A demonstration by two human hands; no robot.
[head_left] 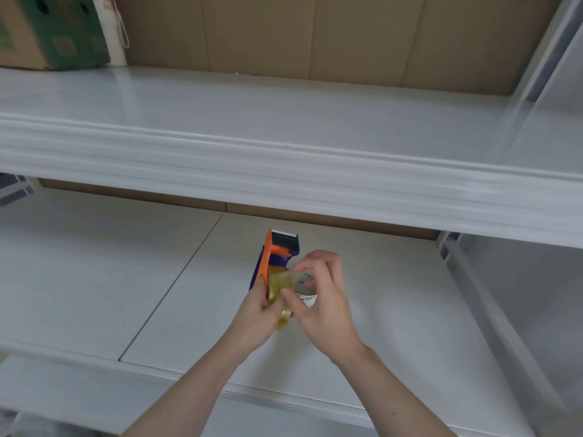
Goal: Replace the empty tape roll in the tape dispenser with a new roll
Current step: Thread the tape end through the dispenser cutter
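Note:
An orange and dark blue tape dispenser (277,250) is held above the lower white shelf, its cutter end pointing away from me. A yellowish clear tape roll (279,287) sits at the dispenser's hub. My left hand (257,313) grips the dispenser's body and the roll from the left. My right hand (321,298) is on the roll's right side, fingers pinched around its white printed core (304,283). Part of the roll is hidden by both hands.
The upper white shelf (284,159) juts out just above the hands. A green and brown cardboard box (50,29) stands at its far left, brown cardboard lines the back. A white upright post (504,326) runs along the right. The lower shelf (94,279) has a seam.

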